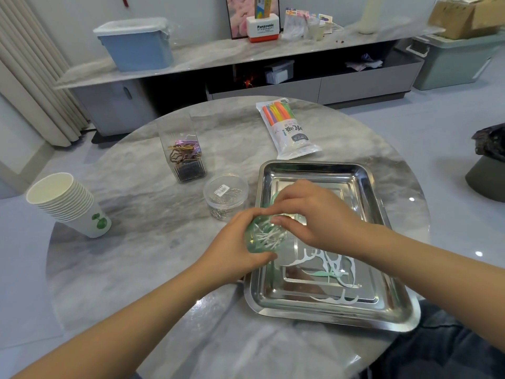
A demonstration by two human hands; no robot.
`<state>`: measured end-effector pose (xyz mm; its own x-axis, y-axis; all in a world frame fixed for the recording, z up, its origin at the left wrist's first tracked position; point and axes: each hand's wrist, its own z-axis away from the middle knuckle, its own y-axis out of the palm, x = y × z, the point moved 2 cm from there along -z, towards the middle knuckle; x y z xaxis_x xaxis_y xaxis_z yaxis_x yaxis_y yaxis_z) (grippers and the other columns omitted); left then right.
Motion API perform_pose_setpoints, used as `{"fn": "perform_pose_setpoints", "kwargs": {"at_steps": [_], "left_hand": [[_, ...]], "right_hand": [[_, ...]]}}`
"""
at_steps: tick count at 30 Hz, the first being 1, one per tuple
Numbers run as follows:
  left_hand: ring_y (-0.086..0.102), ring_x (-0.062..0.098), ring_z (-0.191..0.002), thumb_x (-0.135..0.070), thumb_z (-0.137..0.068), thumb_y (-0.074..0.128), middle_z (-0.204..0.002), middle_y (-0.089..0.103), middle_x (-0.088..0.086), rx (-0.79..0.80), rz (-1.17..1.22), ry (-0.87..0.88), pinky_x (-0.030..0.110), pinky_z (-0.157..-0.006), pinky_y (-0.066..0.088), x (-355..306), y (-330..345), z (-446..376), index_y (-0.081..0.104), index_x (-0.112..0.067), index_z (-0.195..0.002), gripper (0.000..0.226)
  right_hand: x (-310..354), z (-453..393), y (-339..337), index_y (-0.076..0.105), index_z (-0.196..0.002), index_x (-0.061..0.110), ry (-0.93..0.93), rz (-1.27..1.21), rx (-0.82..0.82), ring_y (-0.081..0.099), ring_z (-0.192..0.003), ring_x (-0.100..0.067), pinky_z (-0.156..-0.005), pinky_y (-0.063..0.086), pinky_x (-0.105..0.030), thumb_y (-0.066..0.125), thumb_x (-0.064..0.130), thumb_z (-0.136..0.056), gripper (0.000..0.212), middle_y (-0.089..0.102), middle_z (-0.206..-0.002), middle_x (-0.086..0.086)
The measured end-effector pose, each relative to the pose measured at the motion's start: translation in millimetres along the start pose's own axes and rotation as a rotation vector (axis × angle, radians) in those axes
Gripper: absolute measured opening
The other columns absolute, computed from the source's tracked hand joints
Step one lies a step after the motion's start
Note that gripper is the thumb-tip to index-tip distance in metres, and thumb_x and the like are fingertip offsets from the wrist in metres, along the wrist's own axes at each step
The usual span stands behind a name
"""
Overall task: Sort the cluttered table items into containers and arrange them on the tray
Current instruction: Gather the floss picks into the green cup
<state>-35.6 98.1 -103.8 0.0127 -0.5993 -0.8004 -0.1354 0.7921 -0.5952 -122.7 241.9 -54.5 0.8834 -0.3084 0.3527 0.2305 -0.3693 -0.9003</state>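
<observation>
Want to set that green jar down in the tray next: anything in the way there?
Loose floss picks lie in the near half of the tray. The far half looks bare. Both hands hold the green jar over the tray's left rim.

Lighting: even, cool indoor light from above, moderately bright; small white glare spots on the round grey marbled desk [142, 242] at its right rim, broad reflections in the shiny rectangular steel tray [388, 305], soft faint shadows under the forearms. Picture quality: strong wide-angle bending at the edges, the long grey wall shelf [218, 54] curving; slight softness overall, corners and near foreground blurred.
</observation>
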Motion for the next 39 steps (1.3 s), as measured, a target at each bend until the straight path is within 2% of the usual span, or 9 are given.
{"fn": "perform_pose_setpoints", "kwargs": {"at_steps": [5, 9, 12, 15, 18, 23, 29, 33, 39], "left_hand": [[0.054, 0.002, -0.110, -0.019, -0.066, 0.083, -0.118, 0.056, -0.012, -0.006, 0.038, -0.010, 0.025, -0.096, 0.044, 2, 1, 1, 0.048, -0.037, -0.120, 0.066], [0.050, 0.003, -0.115, -0.022, -0.067, 0.083, -0.123, 0.052, -0.011, -0.003, -0.027, -0.007, 0.025, -0.101, 0.041, 3, 4, 1, 0.047, -0.027, -0.127, 0.070], [0.049, 0.001, -0.114, -0.022, -0.068, 0.083, -0.125, 0.051, -0.011, -0.029, -0.066, -0.017, 0.015, -0.099, 0.037, 3, 4, 2, 0.046, -0.028, -0.128, 0.070], [0.047, -0.001, -0.113, -0.023, -0.069, 0.082, -0.126, 0.050, -0.012, -0.020, -0.083, -0.034, 0.008, -0.095, 0.034, 3, 6, 1, 0.045, -0.027, -0.129, 0.070], [0.047, 0.000, -0.114, -0.025, -0.069, 0.082, -0.126, 0.049, -0.012, -0.010, -0.091, -0.042, 0.010, -0.096, 0.034, 1, 8, 2, 0.045, -0.024, -0.131, 0.071], [0.044, -0.002, -0.114, -0.024, -0.070, 0.081, -0.124, 0.046, -0.014, 0.019, -0.129, -0.022, -0.002, -0.091, 0.028, 2, 8, 5, 0.045, -0.024, -0.130, 0.070], [0.044, -0.002, -0.113, -0.022, -0.070, 0.081, -0.123, 0.047, -0.014, 0.015, -0.113, -0.033, -0.002, -0.090, 0.028, 1, 7, 4, 0.046, -0.025, -0.129, 0.069], [0.043, -0.002, -0.113, -0.022, -0.070, 0.081, -0.121, 0.045, -0.017, 0.016, -0.111, -0.027, -0.001, -0.091, 0.028, 0, 7, 4, 0.045, -0.025, -0.129, 0.069], [0.044, -0.002, -0.112, -0.021, -0.069, 0.082, -0.120, 0.046, -0.016, 0.015, -0.092, -0.023, -0.001, -0.092, 0.029, 0, 8, 4, 0.046, -0.024, -0.128, 0.069]], "right_hand": [[-2, 10, 1, 0.068, -0.114, 0.023, -0.018, -0.009, 0.026, 0.060, -0.094, -0.019, -0.082, 0.046, -0.031, 0.044, 0.037, -0.089, 0.038, 0.067, -0.103, 0.004], [-18, 19, -9, 0.065, -0.115, 0.027, 0.164, -0.032, -0.024, 0.054, -0.098, -0.010, -0.083, 0.038, -0.020, 0.058, 0.030, -0.089, 0.027, 0.063, -0.104, 0.006], [-33, 36, 3, 0.063, -0.115, 0.027, 0.321, 0.072, 0.227, 0.051, -0.094, -0.005, -0.083, 0.041, -0.020, 0.061, 0.031, -0.088, 0.027, 0.060, -0.112, 0.008], [-38, 47, 29, 0.060, -0.117, 0.027, 0.388, 0.106, 0.414, 0.051, -0.107, -0.011, -0.091, 0.044, -0.029, 0.063, 0.033, -0.087, 0.031, 0.054, -0.117, 0.006], [-43, 47, 45, 0.061, -0.112, 0.027, 0.401, 0.101, 0.431, 0.049, -0.106, -0.014, -0.086, 0.045, -0.029, 0.066, 0.030, -0.084, 0.028, 0.051, -0.112, 0.005], [-45, 43, 55, 0.063, -0.098, 0.018, 0.321, 0.146, 0.404, 0.045, -0.105, -0.015, -0.078, 0.036, -0.024, 0.061, 0.015, -0.087, 0.012, 0.053, -0.106, 0.004], [-43, 42, 54, 0.049, -0.085, 0.023, 0.245, 0.210, 0.464, 0.037, -0.089, -0.012, -0.075, 0.030, -0.023, 0.052, 0.013, -0.089, 0.010, 0.050, -0.096, 0.006], [-42, 33, 32, 0.048, -0.086, 0.022, 0.509, -0.056, 0.255, 0.058, -0.071, -0.012, -0.061, 0.047, -0.030, 0.051, 0.017, -0.093, 0.010, 0.060, -0.081, 0.005], [-14, 15, -18, 0.067, -0.085, 0.015, 0.355, -0.310, -0.218, 0.055, -0.067, -0.002, -0.064, 0.042, -0.013, 0.069, 0.018, -0.084, 0.004, 0.059, -0.073, 0.014]]}}
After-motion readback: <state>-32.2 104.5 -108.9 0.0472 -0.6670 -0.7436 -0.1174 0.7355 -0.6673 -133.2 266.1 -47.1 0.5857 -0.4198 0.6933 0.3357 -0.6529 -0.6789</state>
